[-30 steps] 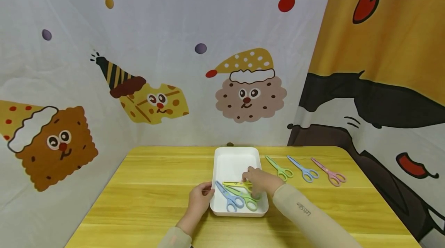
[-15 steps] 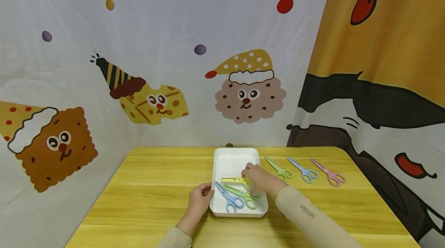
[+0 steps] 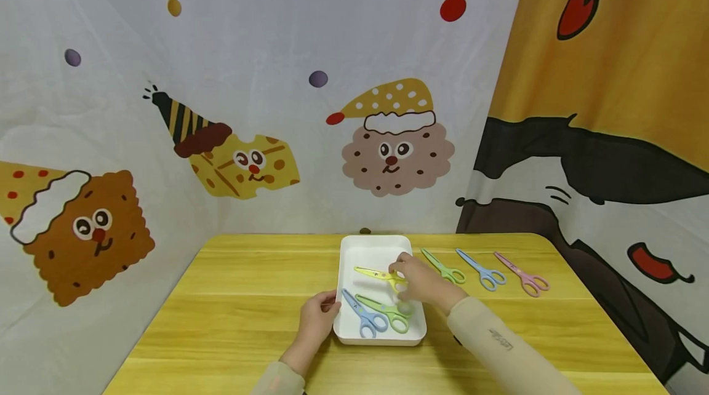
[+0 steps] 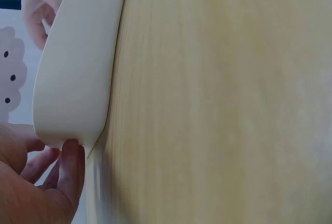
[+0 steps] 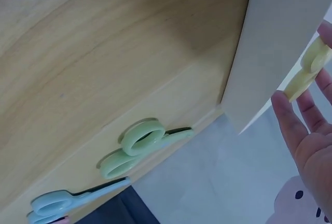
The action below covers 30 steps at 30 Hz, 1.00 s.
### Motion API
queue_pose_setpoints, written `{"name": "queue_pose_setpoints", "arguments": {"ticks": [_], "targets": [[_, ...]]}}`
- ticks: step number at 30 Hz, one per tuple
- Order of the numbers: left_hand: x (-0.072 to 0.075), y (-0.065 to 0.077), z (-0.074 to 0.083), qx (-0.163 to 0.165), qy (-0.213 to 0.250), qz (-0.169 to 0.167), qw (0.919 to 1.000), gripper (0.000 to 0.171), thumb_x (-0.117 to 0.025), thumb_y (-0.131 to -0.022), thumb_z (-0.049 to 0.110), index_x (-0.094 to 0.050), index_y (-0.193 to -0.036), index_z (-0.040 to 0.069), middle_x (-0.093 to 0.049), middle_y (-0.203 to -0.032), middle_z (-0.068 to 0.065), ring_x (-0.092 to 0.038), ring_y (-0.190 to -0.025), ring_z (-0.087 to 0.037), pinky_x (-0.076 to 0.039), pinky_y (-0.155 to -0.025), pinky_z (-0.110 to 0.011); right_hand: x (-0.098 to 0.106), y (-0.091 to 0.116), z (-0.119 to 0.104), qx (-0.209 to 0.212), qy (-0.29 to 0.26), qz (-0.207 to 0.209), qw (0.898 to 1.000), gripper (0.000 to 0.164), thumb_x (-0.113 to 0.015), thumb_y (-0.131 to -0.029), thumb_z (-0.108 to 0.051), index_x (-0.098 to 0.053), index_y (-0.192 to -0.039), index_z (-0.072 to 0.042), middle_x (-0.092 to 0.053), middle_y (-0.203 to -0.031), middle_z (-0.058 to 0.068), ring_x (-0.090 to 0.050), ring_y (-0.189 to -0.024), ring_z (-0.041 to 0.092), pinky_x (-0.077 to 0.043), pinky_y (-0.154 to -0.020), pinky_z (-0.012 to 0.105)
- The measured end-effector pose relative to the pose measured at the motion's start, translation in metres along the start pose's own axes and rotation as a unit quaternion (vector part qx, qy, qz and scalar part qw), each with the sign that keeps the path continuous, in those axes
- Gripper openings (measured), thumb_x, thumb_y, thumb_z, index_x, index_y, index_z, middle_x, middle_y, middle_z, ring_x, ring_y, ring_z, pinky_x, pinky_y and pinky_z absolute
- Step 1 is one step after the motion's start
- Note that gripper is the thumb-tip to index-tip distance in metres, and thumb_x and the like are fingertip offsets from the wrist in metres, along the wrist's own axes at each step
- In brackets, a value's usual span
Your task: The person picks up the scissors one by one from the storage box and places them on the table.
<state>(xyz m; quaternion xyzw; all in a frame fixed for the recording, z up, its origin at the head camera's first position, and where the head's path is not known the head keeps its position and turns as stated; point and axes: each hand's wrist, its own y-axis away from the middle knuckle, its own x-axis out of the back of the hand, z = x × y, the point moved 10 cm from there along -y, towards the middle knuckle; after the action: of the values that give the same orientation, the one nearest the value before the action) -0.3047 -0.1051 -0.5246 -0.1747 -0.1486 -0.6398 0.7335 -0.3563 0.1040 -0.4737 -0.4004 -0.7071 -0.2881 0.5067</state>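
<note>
A white tray stands lengthwise on the wooden table. My left hand holds its left side, with thumb and fingertips at the wall in the left wrist view. Inside the near half lie blue scissors and light green scissors, side by side. My right hand pinches yellow scissors by the handles, over the tray's middle, blades pointing left. In the right wrist view, thumb and fingers are on the yellow handle loops, close to the tray's wall.
On the table right of the tray, green scissors, blue scissors and pink scissors form a row, handles toward me. A printed cloth hangs behind the table's far edge.
My right hand has raised the yellow scissors off the green pair and moved them toward the tray's far end. The left hand has stayed at the tray's side.
</note>
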Motion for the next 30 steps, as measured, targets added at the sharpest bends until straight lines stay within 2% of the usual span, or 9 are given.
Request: {"name": "queue_pose_setpoints", "arguments": {"ticks": [8, 15, 20, 30], "targets": [[0.001, -0.001, 0.0, -0.004, 0.0, 0.001, 1.0, 0.025, -0.066, -0.085, 0.004, -0.067, -0.11, -0.002, -0.069, -0.101, -0.015, -0.064, -0.088, -0.021, -0.056, -0.073, -0.028, 0.013, 0.007, 0.013, -0.034, -0.006, 0.044, 0.998, 0.048, -0.082, -0.07, -0.02, -0.064, -0.114, -0.011, -0.052, -0.108, 0.005, -0.051, -0.09, 0.018, -0.048, -0.08, 0.035], [0.001, -0.001, 0.0, 0.0, -0.004, 0.001, 1.0, 0.026, -0.066, -0.085, 0.004, -0.067, -0.11, -0.001, -0.069, -0.101, -0.015, -0.063, -0.088, -0.021, -0.056, -0.073, -0.028, 0.027, 0.018, 0.03, -0.098, 0.005, 0.084, 0.992, 0.05, -0.08, -0.072, -0.022, -0.063, -0.118, -0.012, -0.053, -0.12, 0.011, -0.053, -0.102, 0.029, -0.05, -0.083, 0.042], [0.001, 0.0, 0.002, 0.002, -0.004, 0.001, 1.0, 0.026, -0.066, -0.085, 0.004, -0.068, -0.11, -0.001, -0.069, -0.101, -0.014, -0.063, -0.088, -0.021, -0.056, -0.073, -0.028, 0.036, 0.027, 0.04, -0.112, -0.009, 0.114, 0.987, 0.054, -0.078, -0.074, -0.02, -0.061, -0.123, -0.007, -0.052, -0.125, 0.017, -0.051, -0.11, 0.036, -0.049, -0.089, 0.048], [0.001, 0.001, 0.002, 0.0, -0.003, 0.005, 1.0, 0.025, -0.066, -0.085, 0.004, -0.068, -0.11, -0.001, -0.069, -0.1, -0.014, -0.063, -0.087, -0.02, -0.055, -0.073, -0.028, 0.043, 0.042, 0.055, -0.139, -0.022, 0.121, 0.983, 0.058, -0.076, -0.072, -0.021, -0.059, -0.127, -0.008, -0.05, -0.127, 0.018, -0.052, -0.109, 0.037, -0.051, -0.082, 0.047]]}}
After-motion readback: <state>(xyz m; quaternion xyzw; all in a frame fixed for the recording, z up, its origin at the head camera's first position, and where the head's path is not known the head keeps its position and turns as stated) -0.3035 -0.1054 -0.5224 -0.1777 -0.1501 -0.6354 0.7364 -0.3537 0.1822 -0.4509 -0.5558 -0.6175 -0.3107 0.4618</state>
